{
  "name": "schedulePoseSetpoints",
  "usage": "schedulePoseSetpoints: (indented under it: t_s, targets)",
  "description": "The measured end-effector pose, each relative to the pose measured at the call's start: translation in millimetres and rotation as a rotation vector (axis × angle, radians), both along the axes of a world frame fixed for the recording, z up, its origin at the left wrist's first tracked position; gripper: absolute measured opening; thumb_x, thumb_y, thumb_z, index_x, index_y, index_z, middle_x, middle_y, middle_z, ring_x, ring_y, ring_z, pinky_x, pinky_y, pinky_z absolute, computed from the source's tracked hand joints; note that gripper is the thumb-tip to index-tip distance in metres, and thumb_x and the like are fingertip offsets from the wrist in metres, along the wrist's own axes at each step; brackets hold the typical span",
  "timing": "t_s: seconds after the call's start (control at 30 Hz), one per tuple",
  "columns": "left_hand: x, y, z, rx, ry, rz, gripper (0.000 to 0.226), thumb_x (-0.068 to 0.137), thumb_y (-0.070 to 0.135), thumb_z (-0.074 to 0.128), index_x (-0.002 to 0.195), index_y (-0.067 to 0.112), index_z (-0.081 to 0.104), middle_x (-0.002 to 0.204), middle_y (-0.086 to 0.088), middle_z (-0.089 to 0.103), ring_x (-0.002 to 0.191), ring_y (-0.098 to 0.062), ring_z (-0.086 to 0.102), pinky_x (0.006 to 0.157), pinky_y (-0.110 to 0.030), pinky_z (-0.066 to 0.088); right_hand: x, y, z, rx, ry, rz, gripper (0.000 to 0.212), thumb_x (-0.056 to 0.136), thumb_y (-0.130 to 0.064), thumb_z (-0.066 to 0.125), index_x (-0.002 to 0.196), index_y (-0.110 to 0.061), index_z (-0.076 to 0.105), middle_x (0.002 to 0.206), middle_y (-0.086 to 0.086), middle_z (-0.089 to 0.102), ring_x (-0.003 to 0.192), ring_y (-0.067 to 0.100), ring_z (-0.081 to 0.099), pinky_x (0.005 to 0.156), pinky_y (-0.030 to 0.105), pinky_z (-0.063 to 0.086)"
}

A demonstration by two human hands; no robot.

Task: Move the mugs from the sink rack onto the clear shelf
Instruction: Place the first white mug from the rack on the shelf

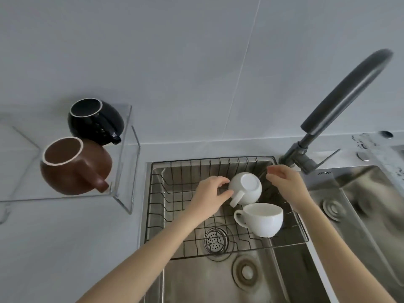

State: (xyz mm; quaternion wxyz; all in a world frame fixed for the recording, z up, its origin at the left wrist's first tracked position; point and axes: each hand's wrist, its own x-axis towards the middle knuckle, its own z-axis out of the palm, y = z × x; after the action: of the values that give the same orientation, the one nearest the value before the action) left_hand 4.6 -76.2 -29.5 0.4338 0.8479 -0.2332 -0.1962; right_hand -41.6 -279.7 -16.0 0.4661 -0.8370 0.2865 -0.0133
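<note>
Two white mugs lie in the black wire sink rack (179,217). The far white mug (248,186) is upside down, base up, handle toward me. My left hand (209,193) touches its left side with thumb and fingers apart around the mug's edge. The near white mug (262,219) rests tilted with its mouth up and its handle to the left. My right hand (284,182) hovers just right of the upturned mug, fingers loosely curled and holding nothing. On the clear shelf (122,171) at the left sit a brown mug (76,169) and a black mug (96,121), both upside down.
A dark grey faucet (341,101) arches from the back right above the steel sink (218,278). A drain strainer (215,239) lies under the rack. A second basin (360,204) lies to the right. Grey countertop runs between shelf and sink.
</note>
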Motion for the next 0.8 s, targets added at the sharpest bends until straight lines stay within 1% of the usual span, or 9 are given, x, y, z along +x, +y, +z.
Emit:
schedulePoseSetpoints:
  t_s: [0.07, 0.1, 0.2, 0.27, 0.37, 0.47, 0.6, 0.7, 0.8]
  targets:
    - [0.3, -15.3, -20.0, 0.048, 0.079, -0.028, 0.039, 0.084, 0.025, 0.058, 0.121, 0.012, 0.053, 0.126, -0.008, 0.058, 0.115, -0.019, 0.053, 0.092, -0.024, 0.038, 1.4, -4.1, -13.7, 0.009, 0.040, 0.027, 0.039, 0.084, -0.012, 0.060, 0.122, -0.010, 0.053, 0.122, 0.010, 0.062, 0.110, 0.021, 0.055, 0.092, 0.032, 0.041]
    - [1.3, -22.4, -30.2, 0.073, 0.107, -0.040, 0.040, 0.085, 0.027, 0.057, 0.121, 0.011, 0.053, 0.126, -0.008, 0.058, 0.115, -0.019, 0.053, 0.092, -0.024, 0.037, 3.0, -6.2, -21.6, 0.019, 0.062, 0.049, 0.043, 0.083, -0.011, 0.061, 0.125, -0.010, 0.051, 0.126, 0.011, 0.059, 0.114, 0.022, 0.054, 0.093, 0.031, 0.040]
    - [3.9, -37.7, -55.2, 0.132, 0.146, -0.049, 0.041, 0.086, 0.035, 0.054, 0.119, 0.010, 0.055, 0.123, -0.007, 0.061, 0.114, -0.019, 0.055, 0.093, -0.028, 0.042, 9.2, -10.0, -40.6, 0.047, 0.129, 0.095, 0.051, 0.083, -0.013, 0.062, 0.131, -0.012, 0.045, 0.135, 0.010, 0.052, 0.124, 0.024, 0.048, 0.100, 0.035, 0.037]
    - [4.2, -45.2, -66.5, 0.139, 0.171, -0.029, 0.040, 0.087, 0.032, 0.052, 0.120, 0.009, 0.055, 0.122, -0.008, 0.062, 0.110, -0.021, 0.057, 0.089, -0.030, 0.046, 14.0, -11.6, -49.3, 0.067, 0.163, 0.090, 0.054, 0.084, -0.016, 0.061, 0.134, -0.014, 0.041, 0.136, 0.011, 0.051, 0.124, 0.024, 0.048, 0.100, 0.034, 0.037]
    - [4.1, -53.1, -76.7, 0.148, 0.175, -0.007, 0.031, 0.088, 0.026, 0.052, 0.111, 0.007, 0.059, 0.108, -0.012, 0.066, 0.092, -0.022, 0.059, 0.072, -0.027, 0.041, 21.5, -12.0, -59.5, 0.123, 0.198, 0.075, 0.060, 0.085, -0.022, 0.061, 0.137, -0.012, 0.035, 0.137, 0.013, 0.048, 0.123, 0.026, 0.047, 0.097, 0.034, 0.037]
    - [3.5, -56.4, -82.7, 0.138, 0.175, 0.017, 0.024, 0.088, 0.023, 0.052, 0.102, 0.007, 0.062, 0.100, -0.014, 0.068, 0.088, -0.024, 0.060, 0.072, -0.033, 0.045, 27.0, -10.2, -66.7, 0.135, 0.239, 0.083, 0.070, 0.081, -0.029, 0.065, 0.139, -0.014, 0.030, 0.136, 0.013, 0.048, 0.119, 0.027, 0.048, 0.092, 0.033, 0.040]
    - [2.9, -57.6, -84.7, 0.133, 0.179, 0.025, 0.021, 0.088, 0.021, 0.053, 0.096, 0.005, 0.064, 0.093, -0.016, 0.069, 0.083, -0.026, 0.061, 0.073, -0.038, 0.047, 30.7, -7.0, -70.2, 0.103, 0.251, 0.100, 0.078, 0.077, -0.029, 0.070, 0.141, -0.014, 0.027, 0.137, 0.012, 0.046, 0.120, 0.027, 0.046, 0.087, 0.030, 0.039]
    - [2.2, -56.2, -84.3, 0.116, 0.180, 0.027, 0.020, 0.088, 0.019, 0.052, 0.096, 0.005, 0.064, 0.091, -0.016, 0.068, 0.079, -0.023, 0.059, 0.067, -0.031, 0.044, 31.3, -5.9, -69.1, 0.084, 0.245, 0.098, 0.079, 0.075, -0.029, 0.071, 0.140, -0.013, 0.028, 0.138, 0.012, 0.046, 0.122, 0.027, 0.046, 0.091, 0.033, 0.041]
    - [2.4, -51.2, -82.1, 0.108, 0.169, 0.019, 0.020, 0.088, 0.019, 0.053, 0.096, 0.004, 0.064, 0.089, -0.015, 0.068, 0.080, -0.023, 0.060, 0.066, -0.025, 0.040, 31.7, -0.8, -66.7, 0.063, 0.228, 0.105, 0.079, 0.075, -0.030, 0.072, 0.140, -0.013, 0.030, 0.138, 0.012, 0.047, 0.121, 0.027, 0.047, 0.090, 0.032, 0.041]
